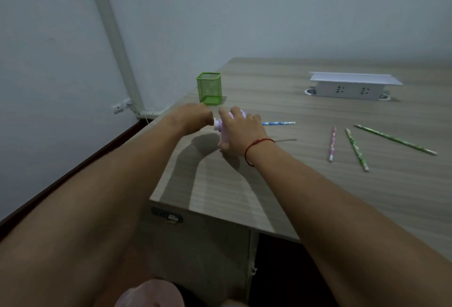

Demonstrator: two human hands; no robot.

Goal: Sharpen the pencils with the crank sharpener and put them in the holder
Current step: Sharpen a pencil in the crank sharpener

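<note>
Dim, flat indoor light with a cool grey-blue cast, falling from above and ahead, 1 broad soft shadow under the left hand [195, 117] on the table [269, 79], soft noisy detail, wide-angle stretch at edges, 2 forearms [73, 209] looming.

Beyond the hands stands a green wire-mesh holder [209, 88]. The tabletop [269, 179] looks like matt wood-grain laminate. The sharpener [223, 130] under the right hand looks like smooth lilac plastic.

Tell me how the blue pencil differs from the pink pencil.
The blue pencil juts from the sharpener, off the desk; the pink pencil lies loose on the desk. The blue pencil runs sideways; the pink pencil runs nearly front to back. Both are slim and patterned.
</note>
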